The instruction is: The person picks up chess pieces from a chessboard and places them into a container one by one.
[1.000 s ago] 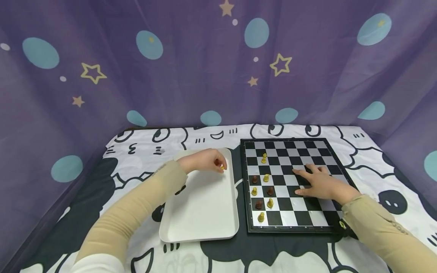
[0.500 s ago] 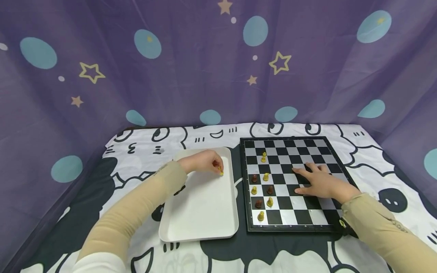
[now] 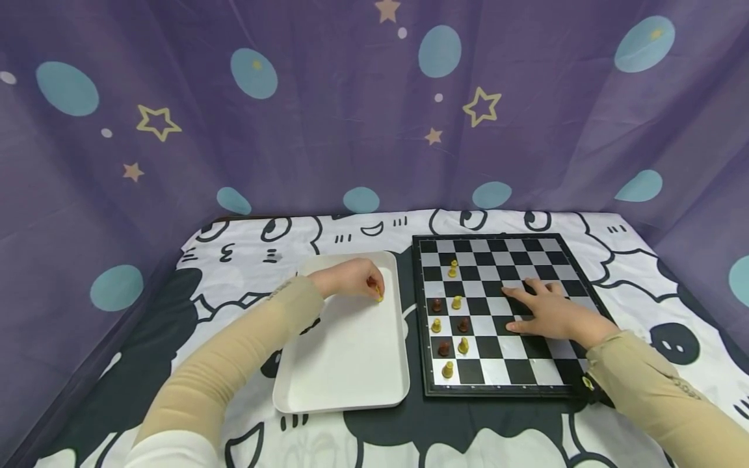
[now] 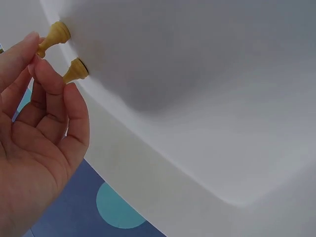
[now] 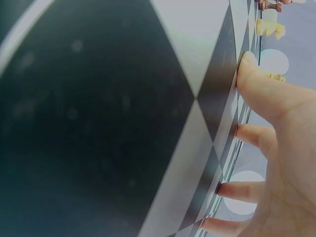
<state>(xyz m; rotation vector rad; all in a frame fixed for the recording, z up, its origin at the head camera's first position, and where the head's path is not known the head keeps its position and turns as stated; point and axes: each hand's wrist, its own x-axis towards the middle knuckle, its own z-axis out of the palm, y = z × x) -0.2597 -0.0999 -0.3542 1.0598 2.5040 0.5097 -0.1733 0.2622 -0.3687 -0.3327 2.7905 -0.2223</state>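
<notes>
Left fingers [image 4: 51, 77] pinched a pawn [image 4: 58, 34], base pointing away, a second pawn [image 4: 77, 70] close beside them; right fingers [image 5: 243, 191], farther off, lay spread.

Left arm [image 3: 234, 364] stretched forward, well left of the chessboard [image 3: 497, 351], elbow slightly bent. Left hand [image 3: 354, 278] also left of the board, near its side edge, thumb and index tips brought together in a pinch, other fingers bent inward, palm facing the left wrist view. Right arm [image 3: 649, 390] comes in over the board's right edge. Right hand [image 3: 547, 312] lies palm down on the board's right half, fingers spread, thumb and visible fingertips touching its surface.
</notes>
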